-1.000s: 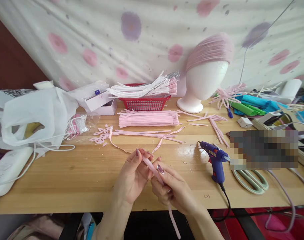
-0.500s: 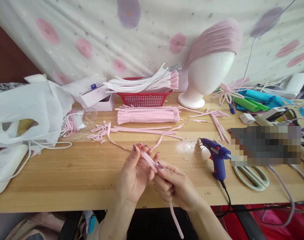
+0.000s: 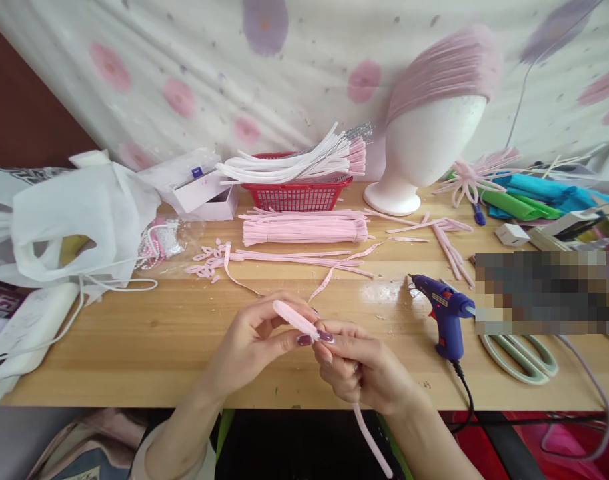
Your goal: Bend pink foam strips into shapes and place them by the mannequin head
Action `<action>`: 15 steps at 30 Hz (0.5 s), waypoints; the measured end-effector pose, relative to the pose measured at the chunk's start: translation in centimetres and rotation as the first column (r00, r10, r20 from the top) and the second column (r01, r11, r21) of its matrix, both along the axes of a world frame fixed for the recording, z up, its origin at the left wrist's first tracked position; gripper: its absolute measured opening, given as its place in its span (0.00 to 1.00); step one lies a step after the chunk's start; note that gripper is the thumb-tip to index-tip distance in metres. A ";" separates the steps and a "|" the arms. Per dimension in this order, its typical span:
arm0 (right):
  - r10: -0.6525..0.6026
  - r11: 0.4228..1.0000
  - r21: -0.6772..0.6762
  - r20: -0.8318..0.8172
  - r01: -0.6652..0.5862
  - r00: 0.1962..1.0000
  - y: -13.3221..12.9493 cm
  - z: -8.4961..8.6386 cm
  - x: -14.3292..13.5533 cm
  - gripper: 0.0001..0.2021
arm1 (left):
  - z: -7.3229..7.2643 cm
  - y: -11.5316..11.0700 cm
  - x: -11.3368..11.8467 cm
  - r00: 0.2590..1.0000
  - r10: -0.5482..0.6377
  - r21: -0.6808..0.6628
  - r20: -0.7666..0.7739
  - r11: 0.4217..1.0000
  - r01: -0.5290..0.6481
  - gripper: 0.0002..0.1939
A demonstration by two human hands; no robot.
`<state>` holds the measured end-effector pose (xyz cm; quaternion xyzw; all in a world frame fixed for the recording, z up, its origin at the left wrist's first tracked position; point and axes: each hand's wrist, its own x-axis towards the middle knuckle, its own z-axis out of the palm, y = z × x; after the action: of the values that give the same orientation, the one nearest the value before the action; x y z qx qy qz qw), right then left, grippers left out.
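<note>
A pink fuzzy stem [image 3: 295, 318] is folded into a narrow loop between my two hands, low in the middle of the view. My left hand [image 3: 264, 343] pinches the base of the loop with thumb and fingers. Beside it, my right hand [image 3: 359, 363] grips the same spot, thumbtip nearly meeting the other thumb. The stem's free tail [image 3: 371, 440] hangs out below my right fist, past the table's edge. Behind the hands lie loose pink stems [image 3: 304, 258], small pink loops [image 3: 204, 261] and a thin pink measuring tape [image 3: 325, 280].
A blue glue gun [image 3: 447, 310] stands right of my hands, with green-handled scissors [image 3: 521, 357] beyond. Farther back are a bundle of pink stems [image 3: 304, 228], a red basket [image 3: 297, 197] and a white foam head [image 3: 429, 147]. White bags [image 3: 84, 213] lie left.
My left hand has turned and its thumb has moved to the loop's base beside my right thumb. The loop's rounded end now sticks out freely. The view has shifted slightly.
</note>
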<state>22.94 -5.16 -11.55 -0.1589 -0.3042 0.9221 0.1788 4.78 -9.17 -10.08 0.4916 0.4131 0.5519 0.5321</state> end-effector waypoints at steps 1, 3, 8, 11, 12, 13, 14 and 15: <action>0.029 0.999 -0.016 -0.009 -0.029 1.000 0.1 0.1 0.0 0.15 | 0.3 0.0 -0.2 0.999 -0.022 0.049 -0.043 0.999 0.024 0.04; 0.052 0.998 -0.042 -0.019 -0.053 0.998 0.3 0.2 -0.1 0.14 | 0.6 0.0 -0.4 0.996 -0.030 0.119 -0.087 0.992 0.040 0.03; 0.049 0.996 -0.078 -0.023 -0.051 0.999 0.4 0.8 0.2 0.10 | 0.5 0.0 0.1 0.993 0.042 0.148 -0.112 0.989 -0.025 0.04; 0.076 0.991 -0.112 -0.033 -0.079 0.997 0.5 1.0 0.6 0.09 | 0.3 -0.1 0.5 0.986 0.089 0.185 -0.143 0.981 -0.062 0.04; 0.088 0.989 -0.118 -0.040 -0.092 0.995 0.5 1.0 0.7 0.08 | 0.3 -0.2 0.5 0.981 0.106 0.206 -0.163 0.976 -0.072 0.04; 0.100 0.987 -0.118 -0.048 -0.105 0.994 0.6 0.9 0.8 0.08 | 0.2 -0.3 0.6 0.975 0.122 0.228 -0.184 0.971 -0.078 0.05; 0.114 0.986 -0.114 -0.054 -0.119 0.992 0.6 0.8 0.9 0.07 | 0.2 -0.4 0.6 0.969 0.137 0.248 -0.206 0.965 -0.084 0.05; 0.123 0.986 -0.108 -0.061 -0.129 0.991 0.6 0.7 0.9 0.07 | 0.1 -0.6 0.5 0.963 0.151 0.264 -0.225 0.961 -0.089 0.06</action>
<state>23.88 -4.58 -10.81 -0.1240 -0.2566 0.9511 0.1192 5.33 -9.73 -9.94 0.5927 0.4311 0.5667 0.3765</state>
